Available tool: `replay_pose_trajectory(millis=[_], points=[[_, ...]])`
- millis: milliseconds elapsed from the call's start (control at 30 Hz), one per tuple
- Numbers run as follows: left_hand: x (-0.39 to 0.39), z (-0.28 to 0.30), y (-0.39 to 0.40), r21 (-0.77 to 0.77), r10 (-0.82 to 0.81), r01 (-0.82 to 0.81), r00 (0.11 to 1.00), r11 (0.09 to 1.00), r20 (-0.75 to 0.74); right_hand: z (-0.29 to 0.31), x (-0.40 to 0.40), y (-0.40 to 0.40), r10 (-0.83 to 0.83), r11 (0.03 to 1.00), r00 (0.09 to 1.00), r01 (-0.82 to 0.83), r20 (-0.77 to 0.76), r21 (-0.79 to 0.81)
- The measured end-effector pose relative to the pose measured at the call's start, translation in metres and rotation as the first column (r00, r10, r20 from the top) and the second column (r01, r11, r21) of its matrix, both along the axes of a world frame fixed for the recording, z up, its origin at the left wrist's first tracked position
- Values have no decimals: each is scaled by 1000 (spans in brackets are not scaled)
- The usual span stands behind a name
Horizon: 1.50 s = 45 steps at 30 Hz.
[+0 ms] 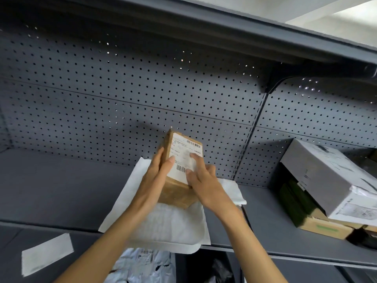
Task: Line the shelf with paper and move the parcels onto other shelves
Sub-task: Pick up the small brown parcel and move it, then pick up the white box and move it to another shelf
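A small brown cardboard parcel (177, 192) with a white barcode label stands tilted on end over the grey shelf (51, 190). My left hand (157, 178) grips its left side and my right hand (202, 180) presses on its labelled face and right edge. Under it lies a white padded mailer (169, 223) on a sheet of white paper (138, 176) that covers the middle of the shelf. Whether the parcel's lower corner touches the mailer I cannot tell.
On the right part of the shelf a grey-white box (326, 176) leans on a stack of green and brown parcels (295, 203). A white paper strip (47, 254) and pale plastic mailers (140, 264) lie on the lower shelf. The perforated back panel (142, 94) stands behind.
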State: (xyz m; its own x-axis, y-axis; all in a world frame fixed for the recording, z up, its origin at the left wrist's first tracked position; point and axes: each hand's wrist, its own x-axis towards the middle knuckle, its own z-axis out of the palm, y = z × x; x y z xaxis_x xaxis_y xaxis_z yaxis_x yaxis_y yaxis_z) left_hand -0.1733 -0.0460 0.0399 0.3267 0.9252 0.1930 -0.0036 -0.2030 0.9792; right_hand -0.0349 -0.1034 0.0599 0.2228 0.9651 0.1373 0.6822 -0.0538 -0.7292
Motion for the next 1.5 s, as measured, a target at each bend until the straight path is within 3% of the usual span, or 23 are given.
replay_pose_trajectory(millis=[333, 567, 967, 1067, 1167, 1267, 1400, 1500], points=[[-22, -17, 12, -170, -34, 15, 993, 985, -110, -10, -19, 10, 40, 980, 982, -2, 185, -201], [-23, -30, 13, -223, -51, 21, 990, 975, -130, -28, -20, 13, 57, 957, 976, 6, 208, -289], [-33, -43, 14, -264, -31, 10, 997, 964, -77, -35, -24, 20, 90, 953, 955, 0, 284, -303], [-33, -45, 17, -171, -3, -15, 994, 985, -106, -32, -20, 19, 103, 946, 962, -16, 254, -325], [-33, -40, 16, 116, 113, -85, 959, 990, -258, -28, -10, 15, 128, 937, 971, -51, 203, -345], [-20, -28, 14, 374, 264, -141, 917, 917, -300, -24, 4, 7, 126, 945, 981, -72, 151, -319], [14, -9, 7, 457, 198, -57, 944, 888, -266, -19, 33, -4, 42, 964, 991, -7, 125, -267], [47, 0, 0, 429, 117, -15, 970, 903, -211, -15, 65, -20, -84, 980, 989, 104, 125, -167]])
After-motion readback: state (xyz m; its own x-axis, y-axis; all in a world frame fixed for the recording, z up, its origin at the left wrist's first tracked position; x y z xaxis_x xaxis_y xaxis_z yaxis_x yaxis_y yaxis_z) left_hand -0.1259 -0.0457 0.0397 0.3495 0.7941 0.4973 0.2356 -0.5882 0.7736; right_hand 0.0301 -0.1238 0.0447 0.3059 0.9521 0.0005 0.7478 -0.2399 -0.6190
